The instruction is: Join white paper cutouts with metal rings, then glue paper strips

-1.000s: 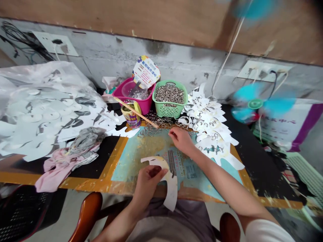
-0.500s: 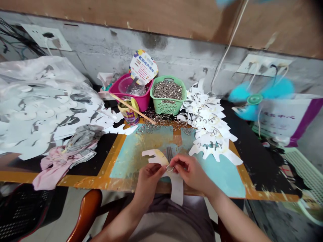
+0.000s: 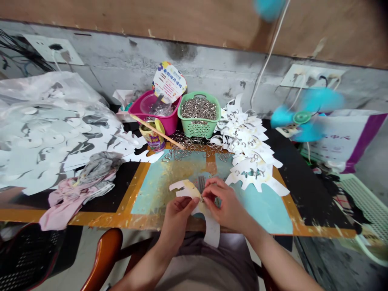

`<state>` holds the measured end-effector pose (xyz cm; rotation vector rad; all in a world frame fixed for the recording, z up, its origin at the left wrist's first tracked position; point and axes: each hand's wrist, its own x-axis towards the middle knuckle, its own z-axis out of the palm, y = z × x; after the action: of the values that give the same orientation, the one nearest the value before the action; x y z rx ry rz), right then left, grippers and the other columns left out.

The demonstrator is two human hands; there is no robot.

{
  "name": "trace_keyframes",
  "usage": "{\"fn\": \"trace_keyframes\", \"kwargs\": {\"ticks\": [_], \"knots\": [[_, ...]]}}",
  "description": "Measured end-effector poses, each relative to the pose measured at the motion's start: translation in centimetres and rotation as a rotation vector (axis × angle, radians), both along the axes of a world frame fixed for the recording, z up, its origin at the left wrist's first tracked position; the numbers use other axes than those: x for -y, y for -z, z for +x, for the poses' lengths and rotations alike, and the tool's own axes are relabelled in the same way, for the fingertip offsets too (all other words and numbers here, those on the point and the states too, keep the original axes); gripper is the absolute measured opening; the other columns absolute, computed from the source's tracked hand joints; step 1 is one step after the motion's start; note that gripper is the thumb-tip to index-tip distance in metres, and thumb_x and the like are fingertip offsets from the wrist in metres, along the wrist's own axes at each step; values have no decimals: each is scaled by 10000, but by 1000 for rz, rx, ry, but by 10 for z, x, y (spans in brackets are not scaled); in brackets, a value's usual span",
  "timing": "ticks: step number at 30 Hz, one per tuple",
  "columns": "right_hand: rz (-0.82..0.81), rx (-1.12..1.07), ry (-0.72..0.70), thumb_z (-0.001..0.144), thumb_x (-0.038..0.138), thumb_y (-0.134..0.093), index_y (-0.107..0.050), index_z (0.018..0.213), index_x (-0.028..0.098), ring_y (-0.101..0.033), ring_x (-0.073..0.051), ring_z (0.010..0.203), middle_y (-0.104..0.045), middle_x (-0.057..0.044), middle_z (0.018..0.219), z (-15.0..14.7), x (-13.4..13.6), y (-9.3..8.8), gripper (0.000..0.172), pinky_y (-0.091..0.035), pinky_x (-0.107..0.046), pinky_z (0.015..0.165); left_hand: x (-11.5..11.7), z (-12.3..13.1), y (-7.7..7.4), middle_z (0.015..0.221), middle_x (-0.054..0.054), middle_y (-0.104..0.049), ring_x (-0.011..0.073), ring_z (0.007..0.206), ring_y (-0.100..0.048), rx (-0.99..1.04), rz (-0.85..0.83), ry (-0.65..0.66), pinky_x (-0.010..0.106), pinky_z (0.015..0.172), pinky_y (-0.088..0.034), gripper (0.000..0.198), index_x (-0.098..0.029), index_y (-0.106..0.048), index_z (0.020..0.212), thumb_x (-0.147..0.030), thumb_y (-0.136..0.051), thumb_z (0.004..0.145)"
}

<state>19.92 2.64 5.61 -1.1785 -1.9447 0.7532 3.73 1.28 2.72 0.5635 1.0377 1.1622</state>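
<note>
The left hand (image 3: 177, 224) is closed on a curved white paper cutout (image 3: 213, 231), whose lower end hangs past the table edge over the person's lap. The right hand (image 3: 226, 204) pinches a small metal ring (image 3: 201, 198) against the cutout's edge, with the fingers partly hiding the ring. An orange-brown chair (image 3: 103, 258) shows below the table on the left.

Both hands are over a pale blue mat (image 3: 266, 214) on a black table (image 3: 315, 202) with yellow edging. Just right of the right hand lies a pile of finished-looking cutouts (image 3: 251, 173), and a pink cloth (image 3: 68, 208) and gray cloth (image 3: 100, 167) lie to the left. Beyond them is a large heap of printed sheets (image 3: 57, 137).

Loose rings (image 3: 194, 147) are strewn at the mat's far edge, before a green basket (image 3: 198, 117) full of rings and a pink basket (image 3: 154, 115). A wooden stick (image 3: 157, 130) leans over a printed cup (image 3: 152, 137). A blue fan (image 3: 301, 117) spins at the far right, beside a white sack (image 3: 345, 137).
</note>
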Motion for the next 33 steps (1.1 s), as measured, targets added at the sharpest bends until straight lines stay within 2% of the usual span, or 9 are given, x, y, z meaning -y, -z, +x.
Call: {"fn": "trace_keyframes", "kwargs": {"ticks": [6,11,16,19,23,26,30,31,33], "knots": [[2,-28,73,861,139,-600,-673,876,202,-650,-189,932,-666,-73,1009,-2,1,11,98,-522,-317,848,1,1,8,629,-5,-675,91,558,-568,-29,13,-41,198,575,-464,288,-118,-686,671,-336,-870,635],[-82,-26,158,873,198,-641,-722,909,221,-695,-204,870,-751,-59,935,-5,3,17,92,-540,-326,810,2,4,15,674,6,-698,124,623,-613,-140,106,-61,225,638,-499,256,-129,-689,708,-336,-836,678],[-151,-89,164,844,196,-684,-715,851,233,-692,-183,778,-748,-24,852,-10,6,24,49,-532,-299,744,2,5,17,798,47,-738,193,759,-681,-236,168,-106,276,718,-541,286,-143,-689,849,-335,-820,683],[-97,-98,158,866,196,-655,-680,806,225,-667,-183,792,-709,-29,839,-13,10,25,72,-522,-299,746,6,6,18,908,57,-743,199,826,-692,-231,164,-122,284,750,-548,335,-154,-662,941,-343,-812,708],[-19,-33,140,924,157,-550,-636,814,210,-633,-180,840,-665,-50,906,-13,18,16,149,-505,-298,774,19,13,22,1152,80,-701,223,1029,-675,-233,124,-209,303,838,-556,373,-210,-627,1124,-441,-690,838],[53,68,102,969,165,-489,-619,905,216,-616,-187,914,-647,-66,1008,-6,21,1,153,-490,-312,825,32,19,23,1284,88,-644,251,1153,-634,-214,120,-253,328,865,-573,452,-276,-555,1274,-500,-610,884],[86,308,-10,998,171,-445,-581,951,206,-594,-208,938,-632,-86,1019,6,13,-14,149,-473,-338,840,47,16,15,1346,112,-583,250,1187,-610,-184,259,-102,364,919,-567,508,-294,-440,1360,-486,-590,914],[71,383,-63,994,151,-444,-578,934,199,-591,-206,907,-631,-82,978,9,9,-14,155,-470,-335,818,48,11,14,1379,116,-549,246,1205,-598,-225,317,-102,370,945,-556,508,-294,-414,1369,-454,-593,921],[50,509,-193,968,96,-459,-582,904,187,-582,-196,845,-626,-68,917,12,1,-10,166,-461,-323,779,45,0,11,1467,121,-446,258,1311,-515,-437,484,-229,413,1043,-494,544,-290,-378,1376,-357,-639,903]]}}
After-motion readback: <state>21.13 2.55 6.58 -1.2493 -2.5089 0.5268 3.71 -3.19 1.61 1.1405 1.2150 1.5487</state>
